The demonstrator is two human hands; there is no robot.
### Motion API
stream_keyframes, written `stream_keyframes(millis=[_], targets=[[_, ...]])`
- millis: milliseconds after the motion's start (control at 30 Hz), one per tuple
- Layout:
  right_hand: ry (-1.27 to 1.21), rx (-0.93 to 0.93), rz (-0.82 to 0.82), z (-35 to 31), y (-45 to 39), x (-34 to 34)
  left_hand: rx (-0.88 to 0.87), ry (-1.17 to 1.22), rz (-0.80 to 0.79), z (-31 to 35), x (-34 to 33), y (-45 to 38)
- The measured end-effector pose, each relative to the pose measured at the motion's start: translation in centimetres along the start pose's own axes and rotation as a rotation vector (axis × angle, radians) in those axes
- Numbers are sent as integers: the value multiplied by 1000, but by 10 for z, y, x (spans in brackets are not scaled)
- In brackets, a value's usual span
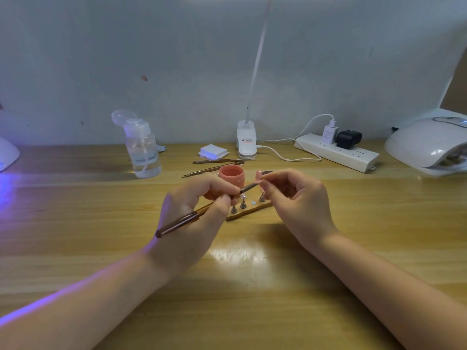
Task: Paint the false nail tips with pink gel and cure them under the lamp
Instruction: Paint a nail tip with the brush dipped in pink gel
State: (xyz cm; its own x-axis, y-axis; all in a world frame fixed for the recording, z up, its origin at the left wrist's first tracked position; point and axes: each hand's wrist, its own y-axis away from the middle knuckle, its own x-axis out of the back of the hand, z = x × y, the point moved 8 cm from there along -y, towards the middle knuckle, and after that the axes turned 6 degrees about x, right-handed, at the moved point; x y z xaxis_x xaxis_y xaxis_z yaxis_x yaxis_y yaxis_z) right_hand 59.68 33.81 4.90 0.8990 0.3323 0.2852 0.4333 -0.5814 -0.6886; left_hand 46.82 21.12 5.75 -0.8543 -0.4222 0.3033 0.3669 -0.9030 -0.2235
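Observation:
My left hand (199, 210) grips a brown gel brush (182, 221), its bristle end reaching right to a pink false nail tip (259, 175). My right hand (295, 195) pinches that tip on its small stand, lifted above a wooden holder strip (249, 212). On the strip stand three more metal pegs, one with a clear tip (243, 197), beside an empty round magnet spot. An open pink gel jar (231, 178) sits just behind my left fingers. A white curing lamp (429, 145) stands at the far right of the table.
A clear pump bottle (142, 150) stands at the back left. Two spare brushes (217, 164) lie behind the jar, near a stack of white pads (213, 152). A desk-lamp base (246, 142), power strip (338, 152) and cables line the wall. A violet-glowing lamp (6, 155) sits far left.

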Motion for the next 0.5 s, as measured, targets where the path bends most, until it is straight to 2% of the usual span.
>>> stream_keyframes(millis=[33, 67, 100, 133, 300, 500], targets=[[8, 7, -1, -1, 0, 0, -103, -73, -18, 4, -4, 6], [19, 17, -2, -2, 0, 0, -224, -109, 73, 19, -6, 8], [31, 28, -3, -4, 0, -1, -269, -137, 228, 29, -2, 9], [43, 39, -5, -5, 0, -1, -285, -117, 295, 23, 1, 16], [73, 61, -3, -6, 1, 0, -324, -128, 223, 21, -2, 12], [77, 62, 2, -7, 1, 0, -306, -95, 261, 22, -2, 14]])
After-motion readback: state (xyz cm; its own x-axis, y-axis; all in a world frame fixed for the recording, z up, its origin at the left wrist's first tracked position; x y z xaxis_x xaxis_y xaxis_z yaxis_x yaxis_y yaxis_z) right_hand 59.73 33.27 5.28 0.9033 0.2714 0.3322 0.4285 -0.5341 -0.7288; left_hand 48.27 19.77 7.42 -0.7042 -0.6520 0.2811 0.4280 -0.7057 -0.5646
